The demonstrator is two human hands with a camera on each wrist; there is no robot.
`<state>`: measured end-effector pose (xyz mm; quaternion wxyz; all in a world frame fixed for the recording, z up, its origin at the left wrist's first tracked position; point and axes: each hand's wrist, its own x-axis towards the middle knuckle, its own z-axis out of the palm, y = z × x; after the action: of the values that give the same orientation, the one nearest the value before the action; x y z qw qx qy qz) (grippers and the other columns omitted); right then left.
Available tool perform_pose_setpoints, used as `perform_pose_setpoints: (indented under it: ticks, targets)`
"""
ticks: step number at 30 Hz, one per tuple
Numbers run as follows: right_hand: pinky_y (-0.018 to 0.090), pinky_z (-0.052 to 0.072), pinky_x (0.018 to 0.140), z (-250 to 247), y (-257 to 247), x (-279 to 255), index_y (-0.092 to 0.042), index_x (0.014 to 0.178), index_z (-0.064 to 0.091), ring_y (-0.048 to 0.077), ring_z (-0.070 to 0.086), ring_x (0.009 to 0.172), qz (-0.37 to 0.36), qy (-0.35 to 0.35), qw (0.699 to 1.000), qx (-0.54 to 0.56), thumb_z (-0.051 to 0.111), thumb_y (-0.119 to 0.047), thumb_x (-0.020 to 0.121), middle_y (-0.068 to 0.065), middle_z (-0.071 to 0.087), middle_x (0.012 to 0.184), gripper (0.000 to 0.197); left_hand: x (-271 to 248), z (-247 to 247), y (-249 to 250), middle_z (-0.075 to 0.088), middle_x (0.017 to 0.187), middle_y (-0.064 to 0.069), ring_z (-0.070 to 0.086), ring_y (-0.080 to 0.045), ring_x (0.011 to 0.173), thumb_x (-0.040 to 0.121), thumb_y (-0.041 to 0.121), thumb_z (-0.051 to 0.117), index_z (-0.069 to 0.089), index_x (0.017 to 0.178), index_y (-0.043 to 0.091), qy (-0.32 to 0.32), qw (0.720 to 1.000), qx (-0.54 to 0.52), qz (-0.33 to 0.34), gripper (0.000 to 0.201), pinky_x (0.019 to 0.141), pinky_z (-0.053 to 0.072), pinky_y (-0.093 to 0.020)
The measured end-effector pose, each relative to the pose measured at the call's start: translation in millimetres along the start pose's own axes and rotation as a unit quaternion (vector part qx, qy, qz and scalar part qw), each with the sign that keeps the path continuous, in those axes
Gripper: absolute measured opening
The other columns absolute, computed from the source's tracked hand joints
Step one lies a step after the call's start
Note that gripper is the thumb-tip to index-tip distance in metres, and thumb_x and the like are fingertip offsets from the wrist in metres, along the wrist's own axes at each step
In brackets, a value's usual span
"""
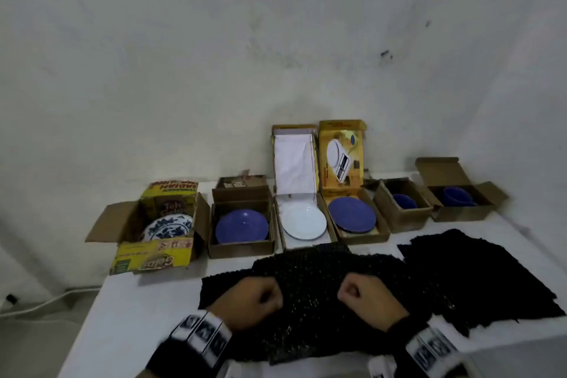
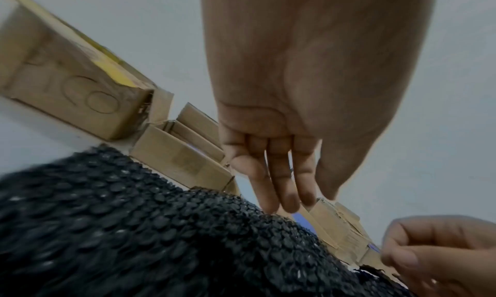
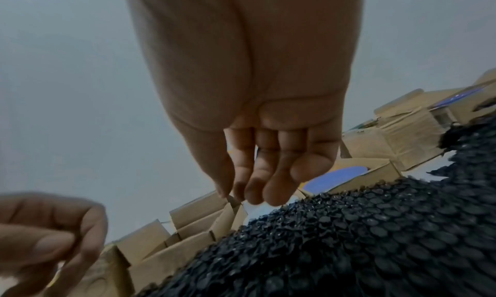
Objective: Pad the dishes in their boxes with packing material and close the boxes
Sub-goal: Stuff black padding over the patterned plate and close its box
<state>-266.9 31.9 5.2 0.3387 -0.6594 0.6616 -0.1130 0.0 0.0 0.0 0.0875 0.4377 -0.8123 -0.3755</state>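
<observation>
Several open cardboard boxes stand in a row along the wall. They hold a blue-and-white patterned plate, a blue plate, a white plate, another blue plate and two blue cups. A sheet of black bubble wrap lies bunched in front of them. My left hand and right hand hover just above it, side by side. Their fingers hang loosely curled with nothing in them.
A second black bubble-wrap sheet lies flat at the right. The white table ends at the left, just past the yellow tea box. A white cable runs along the floor there. Upright lids rise behind the two middle boxes.
</observation>
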Motion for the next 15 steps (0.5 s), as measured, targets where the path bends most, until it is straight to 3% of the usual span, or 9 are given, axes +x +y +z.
perform_pose_setpoints:
  ticks: [2, 4, 8, 11, 15]
  targets:
    - [0.022, 0.044, 0.071, -4, 7, 28, -0.021, 0.082, 0.055, 0.008, 0.051, 0.071, 0.012, 0.035, 0.999, -0.030, 0.063, -0.028, 0.088, -0.005, 0.055, 0.078, 0.012, 32, 2, 4, 0.066, 0.093, 0.007, 0.061, -0.008, 0.090, 0.086, 0.026, 0.060, 0.063, 0.089, 0.026, 0.056, 0.998, 0.030, -0.016, 0.004, 0.080, 0.044, -0.020]
    - [0.025, 0.044, 0.075, -6, 11, 54, -0.020, 0.092, 0.054, 0.012, 0.053, 0.080, 0.033, 0.027, 0.998, -0.056, 0.066, -0.037, 0.085, -0.003, 0.053, 0.088, 0.022, 62, 2, 9, 0.065, 0.102, 0.001, 0.059, -0.014, 0.097, 0.084, 0.025, 0.063, 0.064, 0.099, 0.019, 0.086, 0.994, 0.060, -0.041, 0.016, 0.085, 0.045, -0.024]
    - [0.029, 0.045, 0.089, -1, 26, 89, -0.018, 0.121, 0.051, 0.022, 0.053, 0.109, 0.052, -0.009, 0.996, -0.077, 0.072, -0.044, 0.078, 0.004, 0.047, 0.117, 0.054, 105, 14, 4, 0.060, 0.114, -0.001, 0.056, -0.018, 0.107, 0.082, 0.030, 0.066, 0.062, 0.109, 0.021, 0.069, 0.989, 0.102, -0.084, 0.029, 0.093, 0.046, -0.030]
    - [0.029, 0.046, 0.083, 2, 35, 102, -0.018, 0.110, 0.054, 0.021, 0.055, 0.100, 0.042, -0.025, 0.995, -0.086, 0.076, -0.039, 0.075, 0.005, 0.052, 0.111, 0.046, 123, 19, 9, 0.060, 0.118, -0.003, 0.056, -0.019, 0.109, 0.081, 0.035, 0.069, 0.061, 0.112, 0.021, 0.031, 0.986, 0.127, -0.105, 0.035, 0.094, 0.046, -0.032]
    - [0.026, 0.039, 0.068, -4, 41, 107, -0.019, 0.087, 0.054, 0.017, 0.052, 0.082, 0.006, -0.008, 0.999, -0.053, 0.075, -0.023, 0.078, -0.001, 0.051, 0.083, 0.023, 133, 24, 15, 0.062, 0.113, -0.002, 0.057, -0.019, 0.106, 0.075, 0.043, 0.073, 0.062, 0.108, 0.021, 0.015, 0.984, 0.137, -0.116, 0.041, 0.090, 0.048, -0.033]
